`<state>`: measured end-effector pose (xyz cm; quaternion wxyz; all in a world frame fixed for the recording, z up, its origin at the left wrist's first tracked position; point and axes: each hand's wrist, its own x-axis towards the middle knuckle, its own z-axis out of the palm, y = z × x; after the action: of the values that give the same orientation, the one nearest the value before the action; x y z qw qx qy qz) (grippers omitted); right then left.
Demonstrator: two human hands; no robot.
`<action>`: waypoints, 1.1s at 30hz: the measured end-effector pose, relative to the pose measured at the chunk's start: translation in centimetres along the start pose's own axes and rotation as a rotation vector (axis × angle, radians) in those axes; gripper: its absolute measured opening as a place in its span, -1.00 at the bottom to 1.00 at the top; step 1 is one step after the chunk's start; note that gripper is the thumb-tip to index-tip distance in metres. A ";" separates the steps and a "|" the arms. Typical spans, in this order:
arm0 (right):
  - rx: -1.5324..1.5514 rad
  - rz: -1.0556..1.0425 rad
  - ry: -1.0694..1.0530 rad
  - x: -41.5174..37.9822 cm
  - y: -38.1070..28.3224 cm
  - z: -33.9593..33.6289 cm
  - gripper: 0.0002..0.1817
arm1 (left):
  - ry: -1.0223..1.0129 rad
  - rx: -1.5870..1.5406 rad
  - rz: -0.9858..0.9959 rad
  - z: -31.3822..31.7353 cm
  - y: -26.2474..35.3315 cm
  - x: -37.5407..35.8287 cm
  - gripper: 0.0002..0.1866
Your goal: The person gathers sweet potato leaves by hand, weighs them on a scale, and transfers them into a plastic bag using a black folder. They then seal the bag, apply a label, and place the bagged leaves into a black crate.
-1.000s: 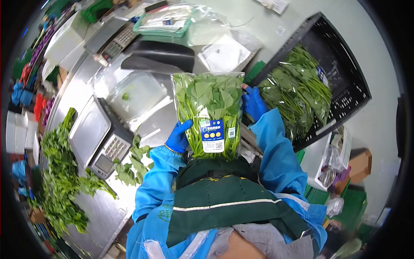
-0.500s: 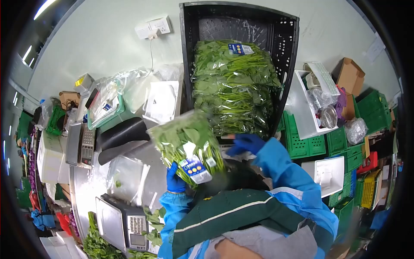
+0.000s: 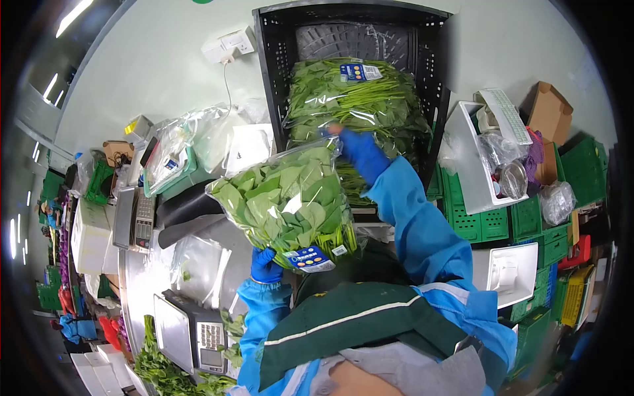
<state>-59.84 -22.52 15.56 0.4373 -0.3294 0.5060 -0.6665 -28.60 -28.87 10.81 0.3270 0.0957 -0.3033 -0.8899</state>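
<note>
A clear plastic bag of leafy greens (image 3: 290, 198) with a blue-and-white label is tilted in front of my body. My left hand (image 3: 266, 266), in a blue glove, is closed on its lower left edge near the label. Up at the bag's top right corner, my gloved right hand (image 3: 362, 153) has its fingers closed on the plastic, its fingertips partly blurred. Behind it, a black crate (image 3: 271, 86) holds several stacked bags of greens (image 3: 356, 99); the lower ones are partly hidden by the held bag and my right arm.
On the left are a weighing scale (image 3: 175, 330), loose greens (image 3: 162, 369), plastic bags (image 3: 198, 264) and a second scale (image 3: 142, 221). To the right stand a white bin (image 3: 475, 178) with wrap and a keyboard, green crates (image 3: 475, 221) and a white box (image 3: 522, 274).
The bag has been raised and spread out toward the crate. My right hand has moved up and left from beside my body to the bag's top corner; my left hand keeps its hold.
</note>
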 end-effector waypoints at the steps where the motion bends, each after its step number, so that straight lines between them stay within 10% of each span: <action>1: -0.243 0.100 -0.293 0.3 -1.1 0.7 -0.45 | 0.050 0.029 0.033 0.6 -0.1 0.0 -0.29; 4: -0.507 0.202 -0.236 -4.3 -1.6 3.9 -0.57 | 0.138 0.081 0.051 0.7 -0.2 0.6 -0.29; 7: -0.042 0.064 -0.143 -6.0 3.2 3.0 -0.54 | 0.209 0.184 0.023 0.6 -1.2 0.5 -0.28; 14: 0.106 0.008 0.574 -6.7 0.2 -7.9 -0.64 | 0.211 0.249 0.092 3.0 0.7 0.5 -0.24; 20: 0.689 0.545 -0.387 -5.1 2.7 -1.9 -0.38 | 0.015 1.603 -0.069 3.6 7.5 -0.9 -0.50; 22: 0.996 0.567 -0.610 -3.1 4.3 2.0 -0.41 | -0.354 1.915 0.426 5.8 9.1 -0.8 -0.49; 29: 0.068 0.619 -0.691 -1.2 19.0 12.5 -0.60 | 0.415 2.395 -0.054 -4.9 8.2 -13.1 -0.13; 33: -0.079 0.695 -0.704 -3.8 23.5 14.6 -0.57 | 0.737 1.859 0.223 -7.9 5.0 -19.9 -0.40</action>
<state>-39.57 -27.16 -3.05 0.7651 -0.3626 0.4326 -0.3098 -7.81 -22.95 6.93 0.2773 0.5533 -0.7647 -0.1793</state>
